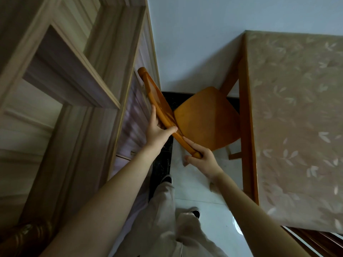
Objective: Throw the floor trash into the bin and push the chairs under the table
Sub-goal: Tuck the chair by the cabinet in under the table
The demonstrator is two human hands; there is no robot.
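Pale floor tiles (213,210) are running between a panelled wooden door (74,89) on the left and the desk (297,117) on the right, with a light blue wall (194,43) closing off the far end. Standing in this narrow gap is the wooden chair (206,117), its seat facing the desk and the seat's right edge disappearing behind the desk's wooden rim (245,127). The chair's backrest (157,101) is leaning close to the door, leaving little room on that side. A leaf-patterned cloth is covering the desk top. A dark floor strip (163,164) is lying along the foot of the door.

Both arms are reaching forward to the backrest's top rail. The left hand (157,134) is gripping the rail near its middle, thumb lying across the front and fingers going behind. The right hand (204,160) is wrapping around the rail's near end, index finger stretching along the wood. Light trousers (167,219) and two dark shoes (167,179) are showing below.
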